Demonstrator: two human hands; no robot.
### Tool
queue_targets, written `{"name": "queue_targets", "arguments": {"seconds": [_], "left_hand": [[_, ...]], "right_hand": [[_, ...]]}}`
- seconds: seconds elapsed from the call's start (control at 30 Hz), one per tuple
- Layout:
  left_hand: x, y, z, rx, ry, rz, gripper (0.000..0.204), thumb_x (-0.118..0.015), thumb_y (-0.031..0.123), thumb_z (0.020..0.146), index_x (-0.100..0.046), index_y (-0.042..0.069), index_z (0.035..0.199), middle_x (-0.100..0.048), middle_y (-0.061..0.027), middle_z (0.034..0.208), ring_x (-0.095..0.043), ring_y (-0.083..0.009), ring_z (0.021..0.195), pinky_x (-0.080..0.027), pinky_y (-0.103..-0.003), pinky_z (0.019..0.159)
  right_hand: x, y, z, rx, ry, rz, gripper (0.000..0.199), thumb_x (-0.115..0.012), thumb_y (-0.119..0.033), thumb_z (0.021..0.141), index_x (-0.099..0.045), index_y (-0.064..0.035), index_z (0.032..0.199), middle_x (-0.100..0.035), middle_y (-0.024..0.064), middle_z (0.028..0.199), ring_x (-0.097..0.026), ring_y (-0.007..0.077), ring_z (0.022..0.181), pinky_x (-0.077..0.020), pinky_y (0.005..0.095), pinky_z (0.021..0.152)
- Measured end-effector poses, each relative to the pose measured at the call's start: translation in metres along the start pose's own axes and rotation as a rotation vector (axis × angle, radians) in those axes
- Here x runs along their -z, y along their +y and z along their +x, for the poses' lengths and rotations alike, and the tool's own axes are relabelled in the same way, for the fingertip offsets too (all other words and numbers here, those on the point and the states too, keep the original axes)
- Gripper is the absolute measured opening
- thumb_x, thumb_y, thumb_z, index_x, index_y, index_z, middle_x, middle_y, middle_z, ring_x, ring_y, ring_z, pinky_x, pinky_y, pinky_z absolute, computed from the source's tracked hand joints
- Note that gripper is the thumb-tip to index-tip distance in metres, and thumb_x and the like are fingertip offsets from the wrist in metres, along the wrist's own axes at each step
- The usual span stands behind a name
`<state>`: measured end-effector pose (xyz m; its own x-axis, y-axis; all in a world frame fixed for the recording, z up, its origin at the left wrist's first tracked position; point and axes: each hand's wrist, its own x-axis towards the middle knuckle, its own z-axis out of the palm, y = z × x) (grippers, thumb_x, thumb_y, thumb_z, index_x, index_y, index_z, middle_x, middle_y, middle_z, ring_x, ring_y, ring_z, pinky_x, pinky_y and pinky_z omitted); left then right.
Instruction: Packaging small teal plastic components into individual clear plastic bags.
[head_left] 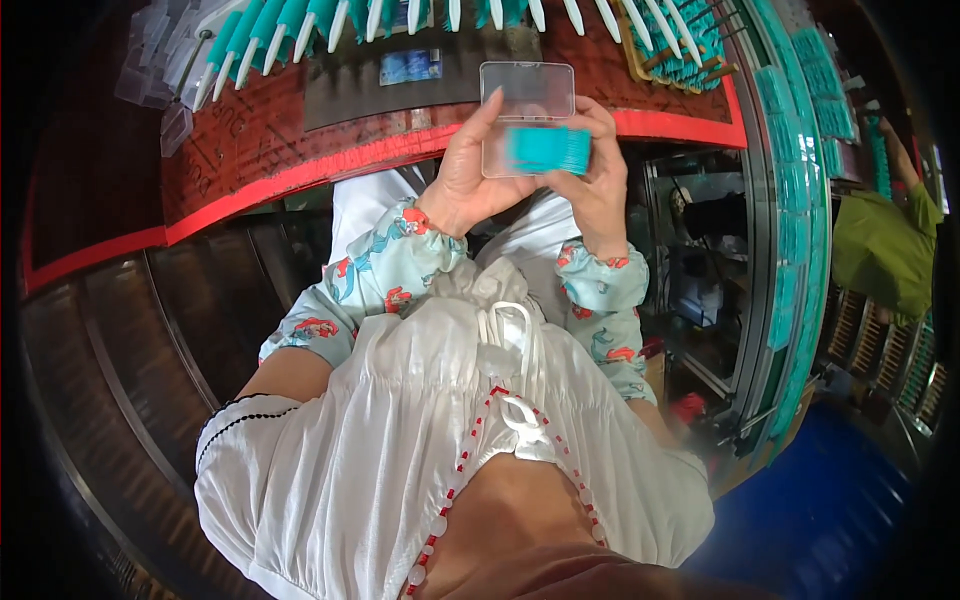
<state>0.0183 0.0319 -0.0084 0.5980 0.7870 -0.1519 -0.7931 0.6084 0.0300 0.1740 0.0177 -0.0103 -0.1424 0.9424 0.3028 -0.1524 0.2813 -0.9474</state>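
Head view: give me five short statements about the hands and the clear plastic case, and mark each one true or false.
1. Both hands hold the clear plastic case. True: the left hand grips its left edge, the right hand its right.
2. The case is shut flat. False: its lid stands open, raised above the lower half.
3. A bundle of teal pieces sits in the lower half of the case. True.
4. The case lies on the red-edged bench. False: it is held up in front of the bench edge.
5. The white and teal brushes lie in the person's lap. False: they lie in a row at the far side of the bench.
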Motion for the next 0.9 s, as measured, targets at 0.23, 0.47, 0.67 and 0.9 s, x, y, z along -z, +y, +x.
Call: {"name": "queue_targets", "arguments": {"seconds": [0.23,0.47,0.67,0.9], "left_hand": [[0.017,0.009,0.008,-0.123,0.181,0.163,0.044,-0.052,0.042,0.095,-0.056,0.005,0.118,-0.064,-0.0129,0.112,-0.062,-0.0254,0.101,-0.051,-0.042,0.09],[0.008,0.021,0.008,-0.125,0.254,0.18,0.051,-0.05,0.042,0.095,-0.053,-0.002,0.12,-0.058,-0.022,0.122,-0.058,-0.0342,0.112,-0.046,-0.046,0.096],[0.007,0.028,-0.008,-0.157,0.294,0.179,0.055,-0.049,0.043,0.096,-0.05,-0.005,0.124,-0.056,-0.0238,0.124,-0.057,-0.0365,0.112,-0.045,-0.047,0.099],[0.003,0.03,-0.025,-0.192,0.304,0.152,0.056,-0.051,0.043,0.094,-0.049,-0.005,0.124,-0.054,-0.0256,0.125,-0.055,-0.0389,0.114,-0.044,-0.05,0.099]], "right_hand": [[-0.01,0.025,0.008,0.215,-0.085,-0.778,0.057,-0.068,-0.035,0.083,-0.053,-0.0041,0.129,-0.037,0.0228,0.142,-0.035,0.0381,0.13,-0.0311,0.047,0.104],[-0.023,0.012,0.125,0.048,0.343,0.481,0.019,-0.062,-0.016,0.093,-0.057,-0.0005,0.103,-0.062,0.0058,0.092,-0.058,0.0125,0.086,-0.0466,0.0259,0.074],[-0.021,0.04,0.137,0.303,0.234,0.215,0.026,-0.058,-0.003,0.092,-0.055,-0.0011,0.117,-0.055,0.0052,0.116,-0.055,0.0117,0.104,-0.044,0.0242,0.092],[-0.036,0.02,0.137,0.246,0.257,0.312,0.034,-0.071,-0.007,0.083,-0.053,-0.0008,0.11,-0.059,0.0056,0.098,-0.058,0.0137,0.091,-0.045,0.0272,0.08]]}}
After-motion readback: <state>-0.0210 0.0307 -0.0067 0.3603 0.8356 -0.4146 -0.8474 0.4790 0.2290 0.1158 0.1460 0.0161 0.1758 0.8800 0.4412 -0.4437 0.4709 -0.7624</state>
